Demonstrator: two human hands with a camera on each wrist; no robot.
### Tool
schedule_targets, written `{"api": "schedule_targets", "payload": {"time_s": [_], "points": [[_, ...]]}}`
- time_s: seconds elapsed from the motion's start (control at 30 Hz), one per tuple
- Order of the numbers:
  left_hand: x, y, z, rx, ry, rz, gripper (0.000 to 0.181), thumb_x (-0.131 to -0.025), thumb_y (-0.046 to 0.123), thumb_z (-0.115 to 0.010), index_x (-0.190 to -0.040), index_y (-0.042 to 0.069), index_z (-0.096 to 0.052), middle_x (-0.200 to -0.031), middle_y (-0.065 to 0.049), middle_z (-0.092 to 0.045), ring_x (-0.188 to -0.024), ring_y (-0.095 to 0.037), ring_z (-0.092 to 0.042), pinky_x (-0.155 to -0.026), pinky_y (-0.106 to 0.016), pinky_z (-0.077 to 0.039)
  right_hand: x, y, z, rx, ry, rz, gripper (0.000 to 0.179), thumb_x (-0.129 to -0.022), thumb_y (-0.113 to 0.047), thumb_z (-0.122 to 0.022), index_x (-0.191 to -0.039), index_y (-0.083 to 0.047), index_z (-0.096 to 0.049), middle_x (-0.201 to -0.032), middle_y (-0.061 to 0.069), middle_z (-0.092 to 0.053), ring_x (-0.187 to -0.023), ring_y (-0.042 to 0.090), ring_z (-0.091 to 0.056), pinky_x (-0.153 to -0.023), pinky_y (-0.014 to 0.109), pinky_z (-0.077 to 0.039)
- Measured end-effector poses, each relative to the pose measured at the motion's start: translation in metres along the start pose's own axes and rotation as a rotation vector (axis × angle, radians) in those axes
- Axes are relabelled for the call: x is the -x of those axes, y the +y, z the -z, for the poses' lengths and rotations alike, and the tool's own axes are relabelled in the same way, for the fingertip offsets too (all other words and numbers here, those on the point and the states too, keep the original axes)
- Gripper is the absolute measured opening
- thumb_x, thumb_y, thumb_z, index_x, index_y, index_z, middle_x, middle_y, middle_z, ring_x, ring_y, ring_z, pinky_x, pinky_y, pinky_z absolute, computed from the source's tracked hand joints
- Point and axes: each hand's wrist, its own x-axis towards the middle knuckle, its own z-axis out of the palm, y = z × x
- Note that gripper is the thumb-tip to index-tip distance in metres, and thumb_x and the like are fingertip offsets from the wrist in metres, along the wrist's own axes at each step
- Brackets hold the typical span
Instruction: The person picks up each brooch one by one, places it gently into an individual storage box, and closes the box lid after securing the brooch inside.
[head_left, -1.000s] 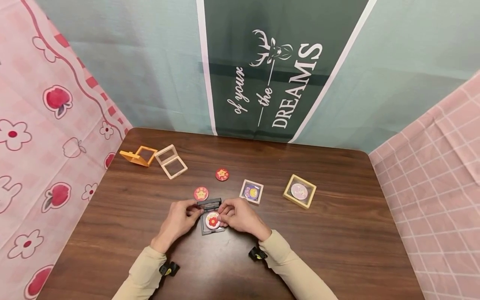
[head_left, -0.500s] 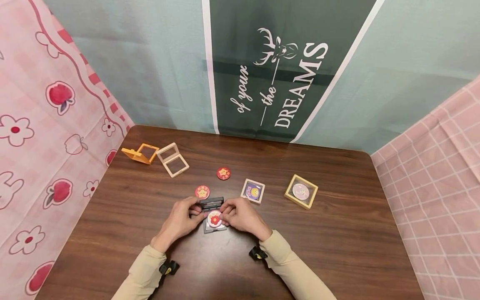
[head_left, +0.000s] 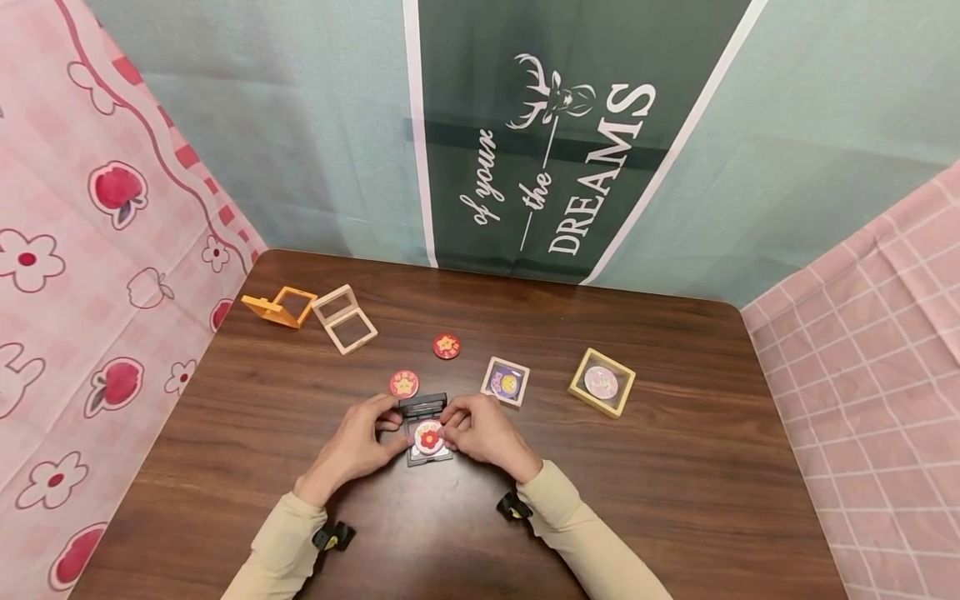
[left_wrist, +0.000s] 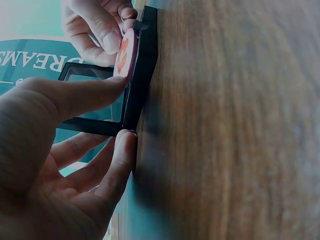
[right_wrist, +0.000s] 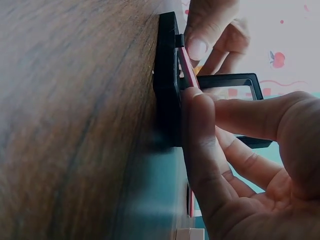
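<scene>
A black square display case [head_left: 423, 406] stands with its lid raised on the table before me. A round white button badge [head_left: 428, 437] with a red flower lies over its base, face up. In the left wrist view the badge [left_wrist: 125, 55] sits slightly proud of the case's base [left_wrist: 145, 65]. My left hand [head_left: 360, 440] holds the case's left side, its thumb against the badge's edge and a fingertip at the hinge corner. From the other side my right hand [head_left: 483, 429] pinches the badge's right edge; the right wrist view shows thumb and forefinger together there.
Two red star badges, one near [head_left: 403, 384] and one farther [head_left: 447, 346], lie behind the case. An orange frame [head_left: 281, 307] and a beige frame [head_left: 346, 319] stand open at back left. To the right are a pale frame [head_left: 506, 382] and a yellow frame [head_left: 602, 382], each holding a badge.
My left thumb has slid nearer to me, from beside the lid to the badge's left edge. The right hand keeps its pinch, and the whole head view has shifted slightly.
</scene>
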Motion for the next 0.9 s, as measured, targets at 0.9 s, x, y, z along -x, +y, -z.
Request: {"api": "schedule_targets", "payload": {"time_s": [0.9], "points": [[0.004,0.012,-0.003,-0.121,-0.041,0.002,0.091,-0.067,0.026,-0.104,-0.140,-0.004,-0.058,-0.113,-0.009,-0.067,-0.102,-0.020,-0.069,-0.092,-0.036,-0.060,-0.003,0.001,0.014,-0.026,0.151,0.084,0.011,-0.099,0.008,-0.057,-0.098,0.003,-0.066,-0.085,0.019,-0.071,-0.073,0.030,-0.073,-0.061,0.021,-0.052]]}}
